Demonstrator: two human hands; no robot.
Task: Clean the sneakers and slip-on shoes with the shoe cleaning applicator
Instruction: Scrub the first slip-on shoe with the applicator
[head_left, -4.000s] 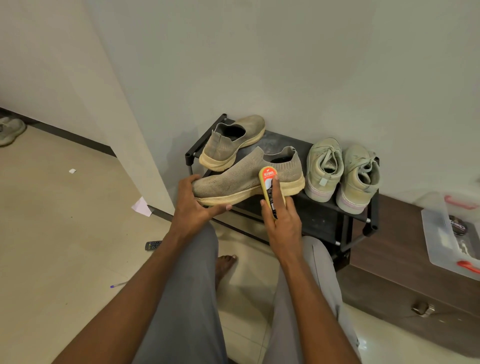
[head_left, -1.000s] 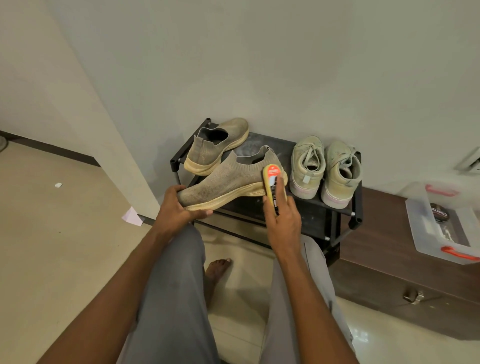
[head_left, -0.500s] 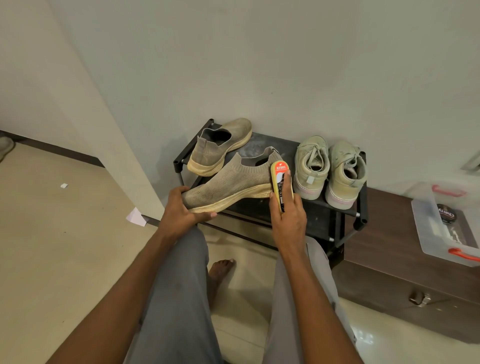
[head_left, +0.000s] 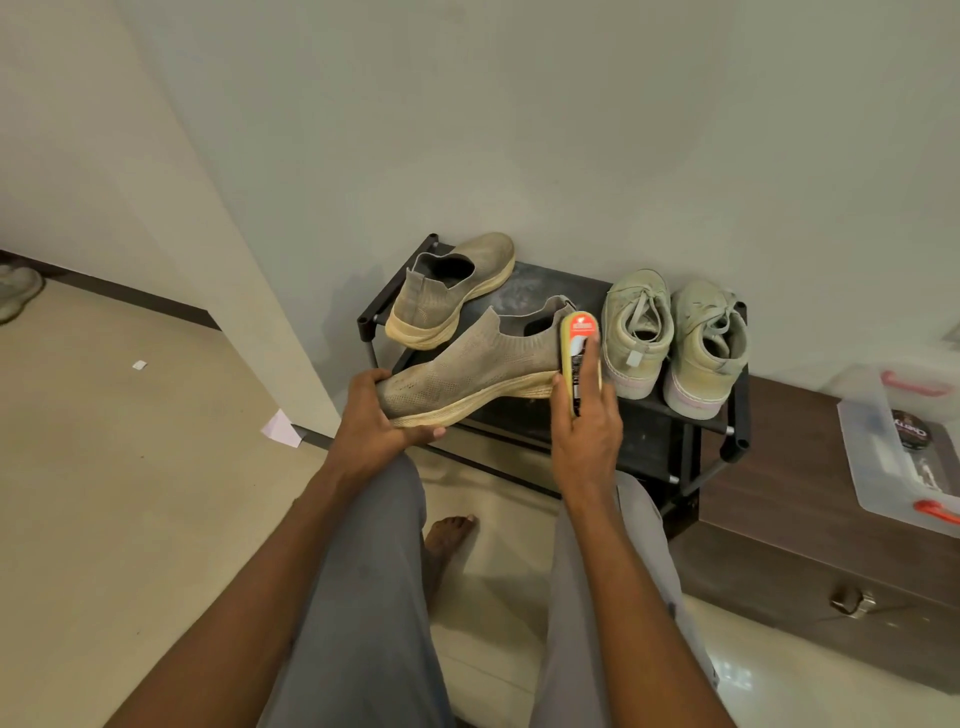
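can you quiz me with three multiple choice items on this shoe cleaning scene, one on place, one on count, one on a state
1. Where are the laced sneakers?
A. on the rack's right side
B. on the floor
C. in the plastic bin

2. How many shoes sit on the black rack, untouched by a hand?
A. one
B. three
C. five

3. What is the right hand doing?
A. hanging idle
B. holding the applicator at the slip-on shoe heel
C. tying laces

Answers: 1 A, both stand by the wall on the right; 2 B, one slip-on plus two sneakers; 3 B, fingers lie along it while the left hand grips the toe.
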